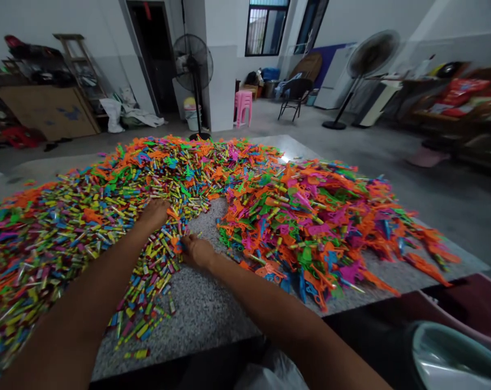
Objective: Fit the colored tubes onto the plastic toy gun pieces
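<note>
A large heap of small coloured plastic tubes (pixel 78 227), mostly yellow, blue and dark red, lies under and around my left hand (pixel 155 213). Its fingers are curled down at the heap, beside an orange plastic piece (pixel 172 213); what they grip is hidden. My right hand (pixel 197 251) is at the heap's right edge, thumb and fingers closed around a small blue piece, with an orange plastic piece (pixel 176 244) at the fingertips. To its right, a second pile of flat orange, pink, green and blue plastic pieces (pixel 302 216) is spread out.
Both piles rest on a speckled grey tabletop (pixel 200 309). A dark red tub (pixel 468 303) and a glossy rounded object (pixel 452 352) stand beyond the table's front right edge. Farther back are two standing fans (pixel 193 62), pink stools (pixel 243 105) and a black chair (pixel 296 95).
</note>
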A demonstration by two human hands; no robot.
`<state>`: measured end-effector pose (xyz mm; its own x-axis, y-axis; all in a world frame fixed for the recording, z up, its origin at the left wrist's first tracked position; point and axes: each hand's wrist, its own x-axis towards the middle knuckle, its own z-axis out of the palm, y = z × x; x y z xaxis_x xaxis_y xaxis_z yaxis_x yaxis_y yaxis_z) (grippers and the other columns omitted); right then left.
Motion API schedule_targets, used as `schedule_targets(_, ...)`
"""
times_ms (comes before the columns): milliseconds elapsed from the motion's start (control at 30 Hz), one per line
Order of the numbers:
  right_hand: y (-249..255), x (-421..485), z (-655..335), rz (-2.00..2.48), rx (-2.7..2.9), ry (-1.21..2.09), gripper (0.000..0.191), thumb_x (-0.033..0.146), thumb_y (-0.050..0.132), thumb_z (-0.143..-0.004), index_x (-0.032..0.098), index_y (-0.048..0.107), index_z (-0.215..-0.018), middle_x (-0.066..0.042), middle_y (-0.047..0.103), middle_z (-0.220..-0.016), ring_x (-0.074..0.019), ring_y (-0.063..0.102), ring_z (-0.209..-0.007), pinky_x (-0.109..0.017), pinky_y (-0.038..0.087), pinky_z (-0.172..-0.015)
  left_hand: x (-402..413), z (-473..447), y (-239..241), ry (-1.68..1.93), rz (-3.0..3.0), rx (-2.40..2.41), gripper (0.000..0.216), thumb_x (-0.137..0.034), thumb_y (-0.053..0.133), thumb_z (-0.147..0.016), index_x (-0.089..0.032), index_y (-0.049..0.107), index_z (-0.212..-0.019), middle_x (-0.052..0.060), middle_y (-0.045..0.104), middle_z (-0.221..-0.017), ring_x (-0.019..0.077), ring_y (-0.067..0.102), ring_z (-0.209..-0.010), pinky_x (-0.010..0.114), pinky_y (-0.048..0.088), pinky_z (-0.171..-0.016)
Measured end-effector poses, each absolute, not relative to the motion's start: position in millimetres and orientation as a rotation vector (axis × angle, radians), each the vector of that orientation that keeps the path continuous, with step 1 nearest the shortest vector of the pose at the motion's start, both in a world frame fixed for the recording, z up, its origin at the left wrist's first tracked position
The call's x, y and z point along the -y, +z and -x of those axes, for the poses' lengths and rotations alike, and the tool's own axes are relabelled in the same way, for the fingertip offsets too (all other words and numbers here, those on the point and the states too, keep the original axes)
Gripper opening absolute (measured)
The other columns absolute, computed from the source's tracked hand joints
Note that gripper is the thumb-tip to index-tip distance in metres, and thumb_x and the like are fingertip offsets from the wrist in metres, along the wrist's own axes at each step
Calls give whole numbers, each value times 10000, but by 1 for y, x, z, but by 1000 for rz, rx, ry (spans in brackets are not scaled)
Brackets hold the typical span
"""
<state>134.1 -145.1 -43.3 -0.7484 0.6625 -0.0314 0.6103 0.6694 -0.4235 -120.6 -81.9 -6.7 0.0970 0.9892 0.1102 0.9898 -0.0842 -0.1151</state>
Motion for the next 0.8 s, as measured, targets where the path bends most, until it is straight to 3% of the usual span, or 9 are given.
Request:
schedule_targets(133, -47, 158, -142, 1019, 2722, 659, 406, 458, 602, -986, 173, 630, -1274, -171, 745, -1227, -280, 740, -989, -340, 547, -798, 98, 113, -11, -130, 2319, 1908, 318, -173, 564, -874, -173, 726, -1147, 175, 733, -1193, 329, 648, -1213, 446, 481, -1077)
schedule_targets(300, -42, 161, -161, 896, 2731, 749, 305, 432, 574, -1012, 213, 717, -1168, -92, 796, -1036, -241, 737, -904, -290, 489, -734, 141, 119, -12, -305, 2405, 1847, 354, -200, 546, -880, -190, 714, -1192, 149, 745, -1210, 317, 667, -1175, 447, 490, -1074)
schedule_targets(367, -32, 148, -168, 967, 2742, 627, 296, 423, 550, -1036, 226, 735, -1156, -82, 799, -1027, -238, 734, -915, -290, 488, -746, 162, 121, -9, -290, 2428, 1842, 327, -246, 547, -906, -203, 724, -1177, 134, 760, -1158, 315, 681, -1131, 462, 492, -1062)
schedule_targets(433, -20, 127, -171, 1175, 2708, 382, 332, 373, 487, -1067, 193, 734, -1195, -134, 789, -1116, -274, 723, -1021, -330, 505, -825, 182, 120, -6, -260, 2421, 1808, 314, -266, 554, -919, -212, 735, -1169, 133, 761, -1179, 327, 668, -1178, 500, 462, -1102)
schedule_targets(533, -8, 90, -172, 1387, 2627, 211, 387, 225, 463, -1043, 87, 679, -1333, -265, 703, -1328, -386, 624, -1268, -500, 460, -1034, 212, 111, -4, -176, 2391, 1736, 311, -267, 596, -900, -214, 750, -1165, 151, 700, -1379, 361, 564, -1378, 558, 380, -1194)
schedule_targets(667, -14, 67, -168, 1510, 2653, 221, 310, 121, 576, -934, 41, 747, -1180, -321, 735, -1209, -451, 629, -1250, -625, 394, -1106, 248, 93, -6, -4, 2287, 1804, 327, -232, 627, -858, -206, 770, -1151, 187, 604, -1523, 416, 457, -1489, 635, 335, -1217)
schedule_targets(800, -26, 75, -169, 1454, 2676, 231, 322, 115, 534, -946, 95, 748, -1186, -290, 763, -1164, -430, 658, -1209, -631, 372, -1136, 268, 65, -9, 10, 2339, 1834, 573, -203, 651, -806, -183, 698, -1377, 196, 537, -1596, 392, 429, -1526, 588, 313, -1257)
